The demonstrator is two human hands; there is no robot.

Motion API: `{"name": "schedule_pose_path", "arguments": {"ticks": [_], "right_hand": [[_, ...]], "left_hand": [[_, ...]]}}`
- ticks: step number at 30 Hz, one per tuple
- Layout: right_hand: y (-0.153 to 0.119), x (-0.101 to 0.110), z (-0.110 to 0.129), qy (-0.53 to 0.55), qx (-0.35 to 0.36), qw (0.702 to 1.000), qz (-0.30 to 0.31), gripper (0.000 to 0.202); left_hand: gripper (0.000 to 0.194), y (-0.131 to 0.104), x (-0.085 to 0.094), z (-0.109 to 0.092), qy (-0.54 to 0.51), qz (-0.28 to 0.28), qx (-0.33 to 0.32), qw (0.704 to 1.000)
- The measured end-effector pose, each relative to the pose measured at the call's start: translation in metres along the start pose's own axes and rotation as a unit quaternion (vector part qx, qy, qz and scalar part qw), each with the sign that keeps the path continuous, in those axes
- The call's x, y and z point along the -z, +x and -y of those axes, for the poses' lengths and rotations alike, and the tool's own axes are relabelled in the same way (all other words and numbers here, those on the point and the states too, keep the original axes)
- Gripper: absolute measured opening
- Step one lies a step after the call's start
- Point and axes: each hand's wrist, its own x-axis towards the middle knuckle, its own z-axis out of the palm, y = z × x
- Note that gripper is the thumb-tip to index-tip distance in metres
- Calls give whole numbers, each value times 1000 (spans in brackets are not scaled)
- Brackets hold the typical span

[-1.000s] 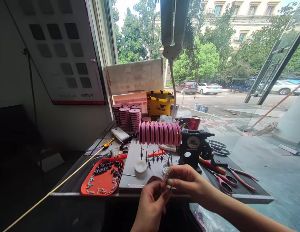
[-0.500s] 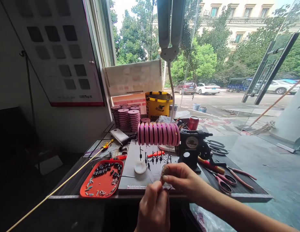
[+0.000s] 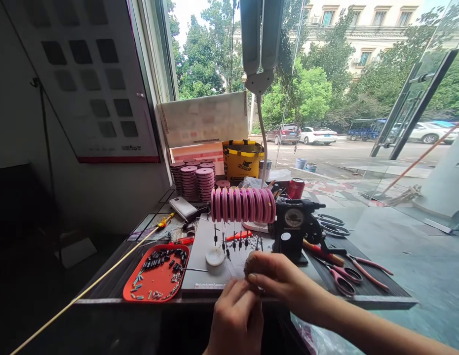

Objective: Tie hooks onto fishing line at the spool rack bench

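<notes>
My left hand [image 3: 237, 310] is closed in a pinch at the table's front edge, its fingertips against those of my right hand [image 3: 272, 273]. My right hand is also pinched, coming in from the right. Thin clear fishing line [image 3: 232, 268] runs down to my fingertips; any smaller part between them is hidden. Just beyond my hands, a row of pink foam line spools [image 3: 242, 205] sits on a black hand-cranked winder [image 3: 292, 224]. Several small black rig pieces [image 3: 234, 240] hang on lines below the spools.
At left lies a red tray [image 3: 151, 281] with black and metal small parts. A white round dish [image 3: 214, 256] rests on the grey board. Scissors [image 3: 344, 281] and pliers [image 3: 370, 271] lie at right. Stacked pink spools [image 3: 205, 185], a yellow bag [image 3: 242, 162] and a red can [image 3: 295, 188] stand behind.
My left hand has shifted slightly up and right, its fingers now overlapping my right fingertips. My right hand has tilted a little and stays in nearly the same place.
</notes>
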Motion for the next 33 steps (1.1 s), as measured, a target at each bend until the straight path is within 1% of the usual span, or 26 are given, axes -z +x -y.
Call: {"name": "schedule_pose_path", "arguments": {"ticks": [1,2,3,4,5,6,7,8,9,10,12,14,15,16,18,19,21,23,24,25,27,28,29,30,31,33], "right_hand": [[-5,1,0,-63,27,998,-3,10],[-10,2,0,-135,64,989,2,3],[-15,3,-1,-209,110,972,15,5],[-20,3,-2,-280,163,945,34,10],[-24,4,-5,-347,220,910,58,14],[-28,4,-8,-404,270,871,76,17],[-30,4,-12,-449,307,835,85,19],[-32,4,-16,-478,335,808,83,19],[-32,3,-20,-491,355,791,77,20],[-32,2,-24,-496,369,783,71,21],[-32,1,-29,-499,387,773,60,24],[-31,1,-30,-498,395,769,64,27],[-31,1,-30,-490,391,776,66,28],[-31,0,-29,-475,382,790,65,28],[-30,-1,-26,-427,345,833,63,27],[-29,-1,-25,-396,317,860,60,27],[-27,-3,-22,-320,242,915,47,28],[-24,-3,-18,-222,149,963,27,29],[-22,-4,-16,-157,101,982,11,27],[-19,-4,-14,-83,58,995,-6,26],[-14,-4,-10,56,-1,998,-31,26],[-11,-4,-8,105,-20,994,-37,28],[-7,-4,-7,136,-30,990,-37,29],[-4,-4,-6,149,-36,988,-33,30],[-2,-4,-6,152,-38,987,-31,31],[2,-4,-5,152,-37,987,-29,33]], "left_hand": [[14,1,0,-1,-109,24,142,984],[10,3,0,-1,-216,50,287,932],[7,5,0,-1,-303,72,406,859],[4,6,0,-1,-364,87,490,787],[4,8,0,-1,-401,98,539,734],[5,9,0,0,-421,102,563,704],[6,9,0,0,-430,102,573,690],[7,9,-1,1,-442,100,584,674],[8,9,-1,1,-451,98,592,660],[9,8,-1,1,-456,95,598,652],[11,7,-2,0,-460,89,602,647],[10,6,-2,0,-455,89,597,655],[8,6,-2,1,-449,93,588,666],[6,6,-1,2,-440,98,575,683],[2,8,1,5,-413,107,537,728],[4,10,2,6,-400,109,517,749],[8,14,6,7,-370,115,470,793],[11,15,10,5,-325,123,416,840],[14,15,10,3,-290,125,383,868],[16,13,10,1,-245,118,348,897],[18,7,7,-3,-137,71,266,952],[17,3,4,-4,-78,36,211,974],[17,-2,1,-5,-17,2,149,989],[17,-6,-1,-4,37,-24,82,996],[18,-9,-3,-3,84,-40,14,996],[22,-11,-3,0,161,-37,-105,981]]}}
